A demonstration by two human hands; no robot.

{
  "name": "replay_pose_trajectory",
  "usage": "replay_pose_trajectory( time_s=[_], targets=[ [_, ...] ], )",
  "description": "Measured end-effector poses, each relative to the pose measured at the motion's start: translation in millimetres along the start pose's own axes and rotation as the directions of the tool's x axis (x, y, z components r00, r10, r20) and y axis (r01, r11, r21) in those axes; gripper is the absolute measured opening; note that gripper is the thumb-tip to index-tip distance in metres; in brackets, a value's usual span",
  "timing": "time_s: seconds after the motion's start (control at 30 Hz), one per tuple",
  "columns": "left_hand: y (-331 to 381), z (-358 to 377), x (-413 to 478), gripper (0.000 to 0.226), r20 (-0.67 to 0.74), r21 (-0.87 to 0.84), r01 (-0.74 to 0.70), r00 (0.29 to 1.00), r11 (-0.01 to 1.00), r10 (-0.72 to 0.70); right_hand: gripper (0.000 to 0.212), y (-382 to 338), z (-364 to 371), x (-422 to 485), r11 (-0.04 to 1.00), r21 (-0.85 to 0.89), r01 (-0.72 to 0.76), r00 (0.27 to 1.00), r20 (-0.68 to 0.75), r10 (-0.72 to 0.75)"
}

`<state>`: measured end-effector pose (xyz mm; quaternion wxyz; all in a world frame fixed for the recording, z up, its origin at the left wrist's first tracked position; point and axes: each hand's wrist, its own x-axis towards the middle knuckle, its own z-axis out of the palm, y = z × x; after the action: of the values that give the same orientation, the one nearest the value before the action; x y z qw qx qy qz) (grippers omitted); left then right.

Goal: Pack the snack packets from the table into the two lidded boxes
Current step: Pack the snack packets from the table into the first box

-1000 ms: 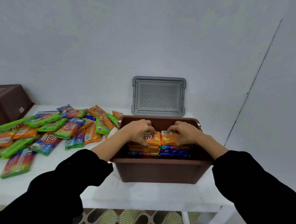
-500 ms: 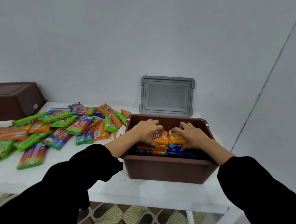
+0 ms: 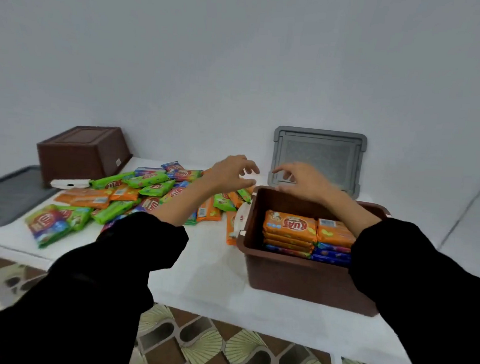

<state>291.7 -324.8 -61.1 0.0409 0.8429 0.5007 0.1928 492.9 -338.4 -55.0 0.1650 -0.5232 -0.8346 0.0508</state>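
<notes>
As our left hand [image 3: 229, 173] and right hand [image 3: 304, 182] hover, fingers apart, we judge the packets [image 3: 124, 194] light, slick, best pinched edgewise.

Grey lid [image 3: 8, 194] at nine o'clock, cut by the frame edge. Left forearm [image 3: 180, 203] covers part of the packet pile [image 3: 136, 191]; right sleeve [image 3: 398, 264] hides the three-o'clock end of the stacked packets [image 3: 289, 228] in the open box [image 3: 297, 282]. Sticker [image 3: 118, 162] on the overturned box [image 3: 84, 154]: too small to read.
</notes>
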Motion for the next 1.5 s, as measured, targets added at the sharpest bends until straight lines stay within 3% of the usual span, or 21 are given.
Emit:
replay_pose_trajectory(
  time_s=[0.23, 0.57, 0.87, 1.07, 1.17, 1.27, 1.4, 1.5],
  targets=[
    [-103, -40, -47, 0.033, -0.027, 0.031, 0.370, 0.929, 0.929, -0.369, 0.045, -62, 34, 63, 0.992, 0.100, 0.073, 0.994, 0.076, -0.081],
    [-216, -15, -102, 0.053, -0.023, 0.090, 0.656, 0.753, 0.749, -0.657, 0.059, -116, 112, 145, 0.970, 0.075, 0.229, 0.933, 0.267, -0.241],
    [-277, 16, -125, 0.077, -0.041, 0.034, 0.766, 0.643, 0.642, -0.765, 0.089, -128, 169, 194, 0.868, -0.081, 0.491, 0.746, 0.554, -0.370],
    [-305, -3, -139, 0.088, 0.168, 0.180, 0.719, 0.650, 0.672, -0.741, 0.083, -119, 175, 202, 0.846, -0.230, 0.481, 0.790, 0.532, -0.304],
    [-320, -19, -147, 0.087, 0.267, 0.058, 0.708, 0.669, 0.704, -0.694, 0.091, -115, 169, 201, 0.917, -0.141, 0.374, 0.770, 0.598, -0.223],
    [-327, -40, -149, 0.080, 0.345, -0.014, 0.697, 0.677, 0.717, -0.650, 0.092, -110, 166, 196, 0.930, -0.078, 0.358, 0.763, 0.598, -0.244],
    [-337, -54, -145, 0.080, 0.328, 0.140, 0.666, 0.667, 0.733, -0.669, 0.088, -114, 163, 192, 0.876, -0.097, 0.472, 0.744, 0.578, -0.336],
    [-335, -45, -143, 0.078, 0.251, 0.082, 0.664, 0.708, 0.743, -0.660, 0.085, -118, 160, 186, 0.855, -0.130, 0.502, 0.747, 0.563, -0.353]
  ],
)
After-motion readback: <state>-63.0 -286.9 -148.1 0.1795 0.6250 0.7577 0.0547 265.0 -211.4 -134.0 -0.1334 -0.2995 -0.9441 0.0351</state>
